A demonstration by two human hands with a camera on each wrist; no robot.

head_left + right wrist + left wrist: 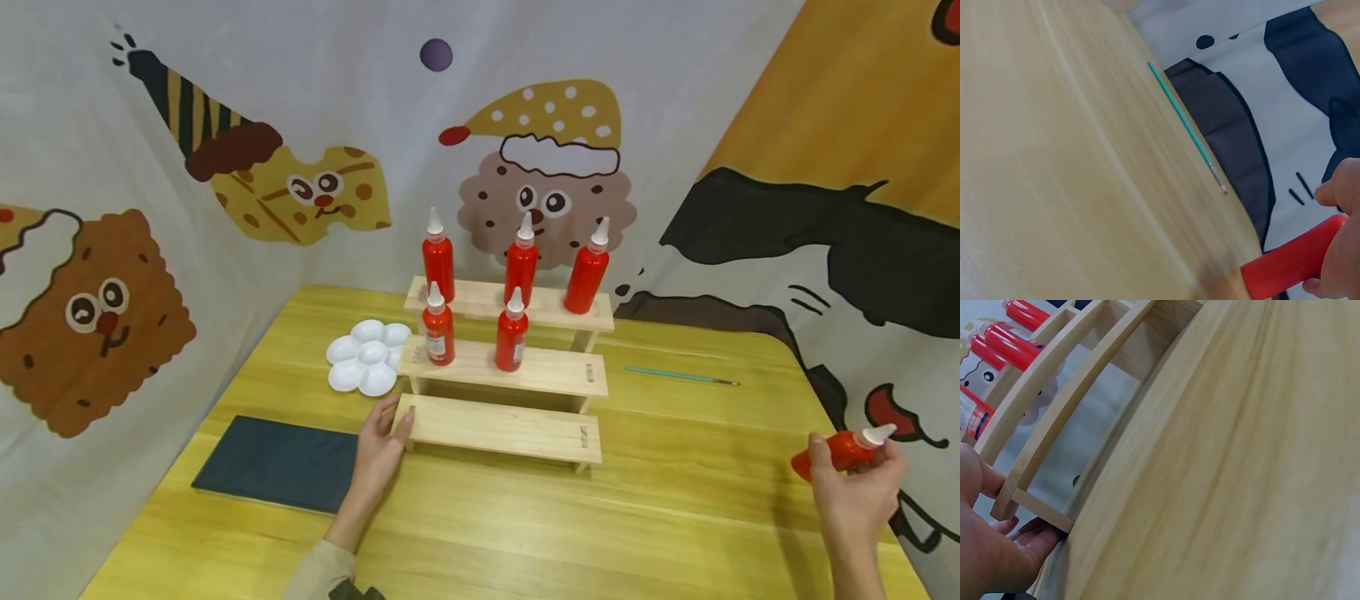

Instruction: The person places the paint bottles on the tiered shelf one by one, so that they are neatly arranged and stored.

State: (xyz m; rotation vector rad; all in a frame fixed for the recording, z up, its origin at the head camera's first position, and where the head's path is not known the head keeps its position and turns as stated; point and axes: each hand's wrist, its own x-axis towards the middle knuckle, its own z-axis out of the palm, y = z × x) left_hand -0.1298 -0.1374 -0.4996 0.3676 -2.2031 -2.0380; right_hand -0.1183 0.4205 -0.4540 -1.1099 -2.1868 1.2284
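My right hand (858, 492) grips a red paint bottle (838, 454) with a white nozzle, tilted above the table's right side. In the right wrist view the bottle's red base (1291, 259) shows below the fingers. My left hand (380, 454) holds the left end of the lowest step of a wooden rack (502, 427), thumb on top; the left wrist view shows fingers under that end (1041, 509). Three red bottles (521, 267) stand on the top step. Two more red bottles (512, 340) stand on the middle step. The lowest step carries nothing.
Left of the rack lies a white flower-shaped palette (372, 354). A dark flat rectangular board (277, 462) lies beside my left forearm. A thin teal paintbrush (671, 375) lies right of the rack. A cartoon-printed cloth (360, 100) hangs behind the wooden table (480, 533).
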